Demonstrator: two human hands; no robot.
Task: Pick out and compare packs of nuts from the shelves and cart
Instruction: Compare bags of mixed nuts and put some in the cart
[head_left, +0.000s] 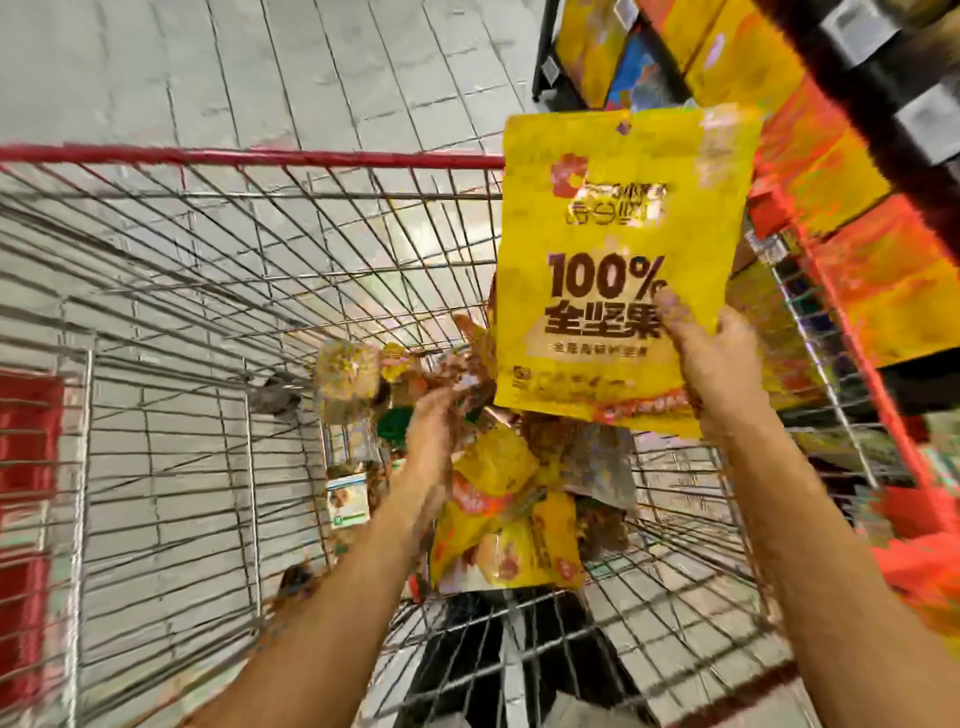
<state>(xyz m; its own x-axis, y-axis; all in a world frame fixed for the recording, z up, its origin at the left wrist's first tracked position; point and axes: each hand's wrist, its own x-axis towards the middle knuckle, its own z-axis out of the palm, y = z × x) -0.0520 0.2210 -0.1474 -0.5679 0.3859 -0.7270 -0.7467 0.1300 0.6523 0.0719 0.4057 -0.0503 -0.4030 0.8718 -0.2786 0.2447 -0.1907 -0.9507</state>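
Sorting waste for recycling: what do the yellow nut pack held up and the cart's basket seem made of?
The big yellow nut pack looks like glossy plastic film, given its sheen and creases. The cart's wire basket looks like bare silvery metal rod; its red top rim seems painted or plastic-coated.

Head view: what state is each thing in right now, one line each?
cart: part loaded.
pile of packs: heaped loose in the cart.
yellow pack: held upright above the cart, front to camera.
right hand: grips the yellow pack's lower right edge.
left hand: down at the pile; blurred, grip unclear.
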